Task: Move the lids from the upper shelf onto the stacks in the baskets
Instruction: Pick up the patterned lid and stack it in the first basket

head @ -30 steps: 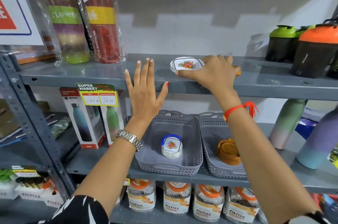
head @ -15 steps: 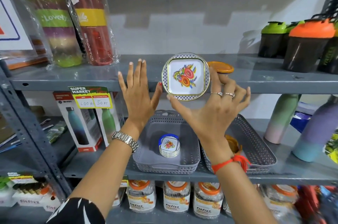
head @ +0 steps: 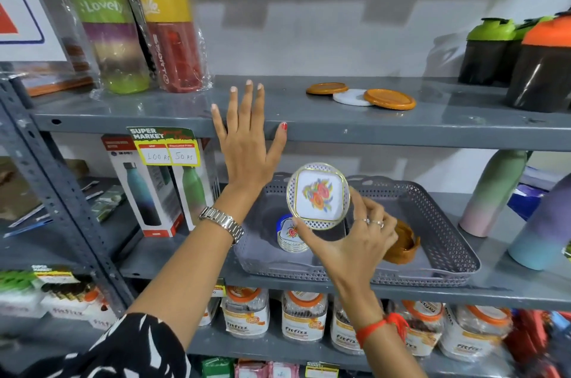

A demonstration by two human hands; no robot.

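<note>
Head view.

Right hand (head: pixel 355 241): closed on a floral lid (head: pixel 318 196), white with a flower print and a gold-edged lattice rim, pinched at its edge between thumb and fingers. The lid is tilted almost upright, face toward the camera, in the air above the left basket (head: pixel 262 260). Rings on two fingers; red thread at the wrist.

Left hand (head: pixel 247 146): open, fingers spread flat, holding nothing; fingertips lie on the front edge of the upper shelf (head: pixel 432 127). Metal watch on the wrist.

Upper shelf: three lids near the middle, two orange lids (head: pixel 389 99) with a white lid (head: pixel 352 97) between them, the nearer orange one overlapping the white. Wrapped bottles (head: pixel 139 22) at left; shaker cups (head: pixel 540 69) with green and orange tops at right.

Middle shelf: two grey lattice baskets side by side, touching. The left basket holds a stack of floral lids (head: pixel 289 237), partly hidden by the held lid. The right basket (head: pixel 441 235) holds a stack of orange lids (head: pixel 403 246), partly hidden by the right hand. Boxed bottles (head: pixel 148 189) stand at left under a price tag (head: pixel 167 147); pastel bottles at right.

Lower shelf: a row of labelled jars (head: pixel 304 319).
</note>
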